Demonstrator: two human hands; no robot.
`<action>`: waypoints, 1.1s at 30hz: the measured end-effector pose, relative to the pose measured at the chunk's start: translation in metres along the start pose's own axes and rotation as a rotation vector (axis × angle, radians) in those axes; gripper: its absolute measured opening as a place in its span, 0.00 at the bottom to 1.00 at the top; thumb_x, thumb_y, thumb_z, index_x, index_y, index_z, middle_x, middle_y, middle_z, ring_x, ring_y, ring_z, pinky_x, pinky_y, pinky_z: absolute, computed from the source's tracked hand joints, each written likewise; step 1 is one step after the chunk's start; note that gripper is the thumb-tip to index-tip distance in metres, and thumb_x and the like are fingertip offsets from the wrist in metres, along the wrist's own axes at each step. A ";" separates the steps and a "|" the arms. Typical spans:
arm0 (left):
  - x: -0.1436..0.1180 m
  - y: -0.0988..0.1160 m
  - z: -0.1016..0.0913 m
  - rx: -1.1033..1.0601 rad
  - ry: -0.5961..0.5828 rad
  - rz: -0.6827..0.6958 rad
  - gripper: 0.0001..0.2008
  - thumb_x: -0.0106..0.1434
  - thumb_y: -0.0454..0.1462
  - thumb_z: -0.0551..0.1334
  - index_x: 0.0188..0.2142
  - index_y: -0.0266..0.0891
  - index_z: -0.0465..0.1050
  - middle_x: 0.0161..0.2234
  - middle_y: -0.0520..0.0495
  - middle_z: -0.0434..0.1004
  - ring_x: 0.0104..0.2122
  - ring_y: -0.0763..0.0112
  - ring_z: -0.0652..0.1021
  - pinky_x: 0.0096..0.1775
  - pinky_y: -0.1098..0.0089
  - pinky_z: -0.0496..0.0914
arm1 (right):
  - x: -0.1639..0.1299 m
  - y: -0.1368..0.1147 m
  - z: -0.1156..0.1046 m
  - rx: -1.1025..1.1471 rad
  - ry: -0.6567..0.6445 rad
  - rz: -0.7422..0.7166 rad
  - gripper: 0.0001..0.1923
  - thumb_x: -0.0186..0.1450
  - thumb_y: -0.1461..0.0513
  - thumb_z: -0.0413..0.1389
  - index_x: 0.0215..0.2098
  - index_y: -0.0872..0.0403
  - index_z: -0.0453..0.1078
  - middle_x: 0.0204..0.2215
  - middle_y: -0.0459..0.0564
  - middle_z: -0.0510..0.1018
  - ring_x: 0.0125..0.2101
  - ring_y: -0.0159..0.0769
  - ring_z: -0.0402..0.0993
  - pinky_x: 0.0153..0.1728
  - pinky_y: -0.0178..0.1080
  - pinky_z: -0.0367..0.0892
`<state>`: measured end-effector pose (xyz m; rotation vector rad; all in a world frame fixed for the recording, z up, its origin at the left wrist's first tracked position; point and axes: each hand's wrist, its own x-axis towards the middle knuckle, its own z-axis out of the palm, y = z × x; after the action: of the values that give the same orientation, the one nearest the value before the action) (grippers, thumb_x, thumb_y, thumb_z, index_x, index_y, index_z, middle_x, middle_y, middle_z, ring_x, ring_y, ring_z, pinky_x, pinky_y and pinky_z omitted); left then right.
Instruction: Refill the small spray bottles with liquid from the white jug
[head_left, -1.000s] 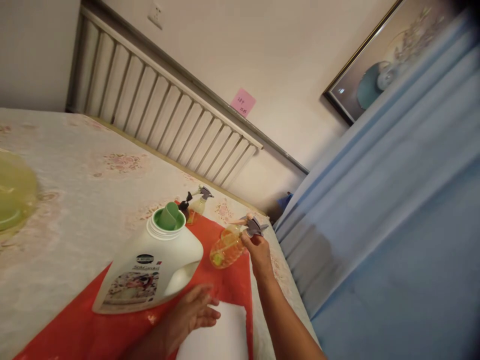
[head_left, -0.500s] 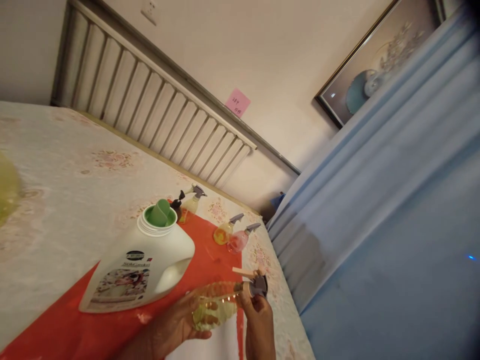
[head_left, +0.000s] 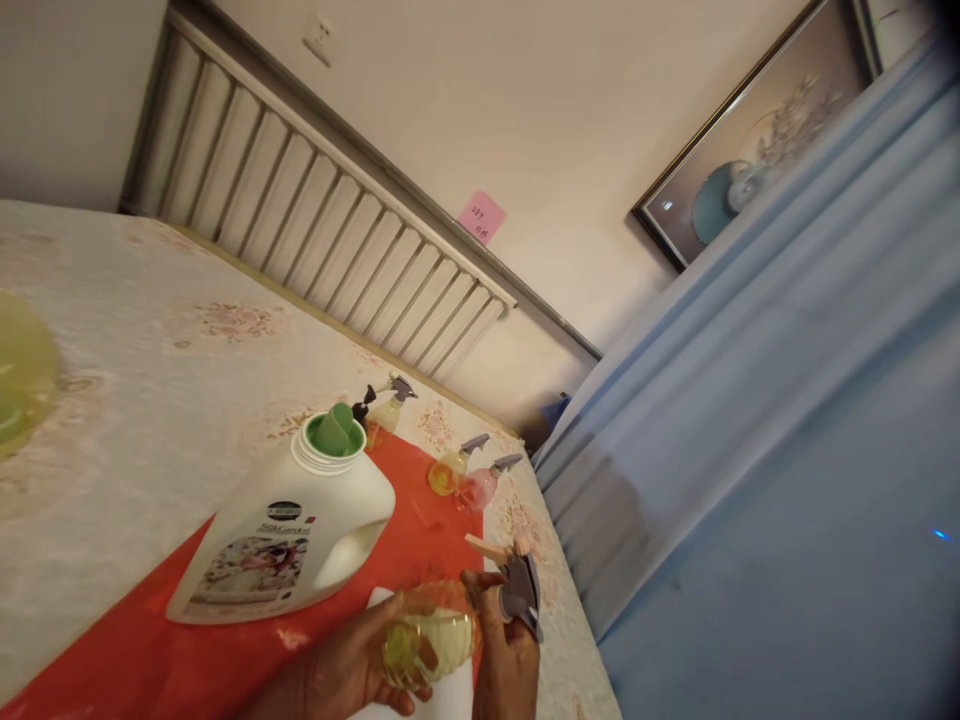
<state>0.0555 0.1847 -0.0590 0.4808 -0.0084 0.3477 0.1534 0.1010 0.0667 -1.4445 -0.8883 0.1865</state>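
Observation:
My left hand cups a small clear yellow spray bottle low in the view, over the front of a red mat. My right hand grips the bottle's grey trigger head, which has a beige nozzle sticking out to the left. A big white detergent jug with an open green spout stands on the mat just left of my hands. A white sheet lies under them.
Several small spray bottles stand at the mat's far edge: a yellow one, a pink one, a pale one. A yellow-green bowl sits far left. A radiator lines the wall; blue curtain at right.
My right hand lifted the yellow bottle from the mat's far edge and brought it near. My left hand rose from the white sheet and took hold of the bottle's body.

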 end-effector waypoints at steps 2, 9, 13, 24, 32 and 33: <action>0.001 -0.003 -0.002 -0.017 0.001 0.002 0.30 0.66 0.56 0.52 0.52 0.34 0.71 0.36 0.36 0.82 0.27 0.61 0.82 0.25 0.70 0.71 | -0.002 -0.002 0.001 -0.060 0.014 0.007 0.21 0.59 0.51 0.62 0.43 0.57 0.77 0.37 0.53 0.82 0.44 0.44 0.76 0.47 0.41 0.68; 0.000 -0.009 -0.002 -0.035 -0.008 0.007 0.30 0.67 0.58 0.48 0.48 0.35 0.71 0.32 0.39 0.83 0.22 0.64 0.82 0.21 0.72 0.70 | -0.011 -0.010 0.011 -0.148 0.041 -0.102 0.11 0.60 0.54 0.60 0.30 0.54 0.77 0.29 0.48 0.82 0.35 0.40 0.77 0.45 0.40 0.68; 0.001 -0.011 0.000 -0.072 0.008 -0.017 0.32 0.66 0.59 0.48 0.49 0.33 0.72 0.27 0.40 0.82 0.18 0.65 0.80 0.17 0.73 0.68 | -0.018 -0.016 0.021 -0.090 0.014 -0.048 0.11 0.59 0.55 0.61 0.26 0.54 0.76 0.24 0.47 0.80 0.29 0.38 0.78 0.33 0.36 0.72; 0.001 -0.010 0.009 -0.094 0.101 -0.025 0.30 0.66 0.58 0.51 0.48 0.34 0.73 0.21 0.44 0.80 0.11 0.69 0.75 0.12 0.74 0.64 | -0.026 -0.024 0.026 0.021 -0.059 -0.078 0.12 0.61 0.55 0.60 0.24 0.53 0.75 0.22 0.47 0.79 0.27 0.38 0.79 0.32 0.37 0.74; 0.000 -0.009 0.012 -0.110 0.100 -0.032 0.29 0.67 0.56 0.50 0.52 0.35 0.70 0.21 0.45 0.80 0.11 0.69 0.73 0.11 0.75 0.61 | -0.025 -0.026 0.025 0.033 -0.127 -0.092 0.09 0.60 0.56 0.60 0.26 0.52 0.76 0.21 0.45 0.78 0.26 0.35 0.77 0.32 0.35 0.73; 0.000 -0.008 0.012 -0.117 0.089 -0.038 0.30 0.67 0.57 0.50 0.52 0.35 0.70 0.21 0.45 0.81 0.11 0.69 0.74 0.11 0.75 0.61 | -0.025 -0.028 0.026 0.043 -0.146 -0.096 0.09 0.60 0.56 0.60 0.27 0.52 0.76 0.21 0.44 0.78 0.26 0.35 0.76 0.31 0.34 0.73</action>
<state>0.0593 0.1725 -0.0523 0.3489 0.0666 0.3297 0.1091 0.1006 0.0784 -1.3578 -1.0642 0.2406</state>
